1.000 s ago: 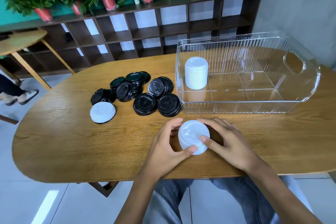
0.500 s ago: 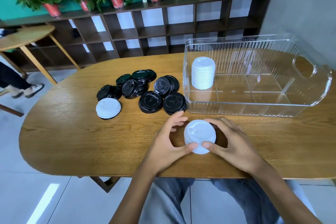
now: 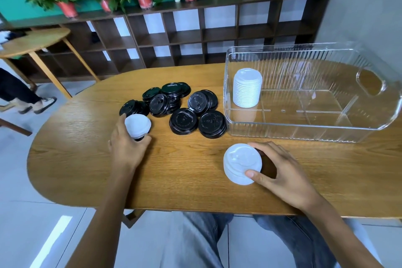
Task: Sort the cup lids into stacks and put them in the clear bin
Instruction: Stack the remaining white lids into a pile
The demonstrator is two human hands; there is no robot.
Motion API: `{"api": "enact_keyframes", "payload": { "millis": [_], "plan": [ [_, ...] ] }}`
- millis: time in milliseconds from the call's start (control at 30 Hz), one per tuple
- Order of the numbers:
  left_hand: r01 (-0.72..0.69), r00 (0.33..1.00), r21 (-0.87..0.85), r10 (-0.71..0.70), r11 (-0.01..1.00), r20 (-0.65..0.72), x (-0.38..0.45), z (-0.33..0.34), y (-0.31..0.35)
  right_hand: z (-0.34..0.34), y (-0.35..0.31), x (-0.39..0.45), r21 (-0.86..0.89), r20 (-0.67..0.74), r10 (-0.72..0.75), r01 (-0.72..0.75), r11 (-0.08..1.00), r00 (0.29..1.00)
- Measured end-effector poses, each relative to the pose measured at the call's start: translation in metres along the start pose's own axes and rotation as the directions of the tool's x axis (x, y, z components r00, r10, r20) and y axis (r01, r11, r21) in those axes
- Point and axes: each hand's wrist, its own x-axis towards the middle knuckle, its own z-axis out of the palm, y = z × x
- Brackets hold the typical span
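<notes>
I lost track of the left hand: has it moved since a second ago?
Yes. The left hand left the white lid stack near the table's front edge and went left, toward the black lids, gripping a lone white lid.

Your view is bright and evenly lit, with soft daylight and no harsh contrast. A bright rectangular patch of light lies on the floor tiles [image 3: 51, 243] at lower left. Shadows are faint: you see a soft dark one under the right hand [image 3: 280, 169] and thin ones beneath the black lids [image 3: 183, 121]. The bench [image 3: 87, 159] carries a mild sheen along its near left part. The clear bin [image 3: 313, 91] shows pale reflections on its ribbed walls. Wide-angle distortion bends the shelf unit [image 3: 195, 35] and curves the bench edge. Focus is sharp at centre; the passing feet [image 3: 39, 104] at left are slightly blurred.
</notes>
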Motion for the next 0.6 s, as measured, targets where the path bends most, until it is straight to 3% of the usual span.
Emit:
{"api": "enact_keyframes", "payload": {
  "millis": [333, 400, 500, 600],
  "plan": [
    [-0.069, 0.992, 0.036, 0.072, 0.997, -0.101, -0.022, -0.006, 0.015, 0.002, 0.002, 0.000, 0.018, -0.017, -0.004, 0.004, 1.000, 1.000],
    [-0.090, 0.992, -0.036, 0.086, 0.995, -0.095, -0.035, -0.005, 0.022, 0.002, 0.002, 0.000, 0.020, -0.014, -0.003, 0.003, 1.000, 1.000],
    [-0.169, 0.984, -0.137, 0.175, 0.976, 0.027, -0.063, 0.001, 0.031, 0.002, 0.002, 0.000, 0.024, -0.015, 0.006, -0.006, 1.000, 1.000],
    [-0.302, 0.903, -0.110, 0.321, 0.947, 0.284, -0.084, 0.008, 0.034, 0.002, 0.003, 0.000, 0.017, -0.018, 0.002, -0.001, 1.000, 1.000]
  ]
}}
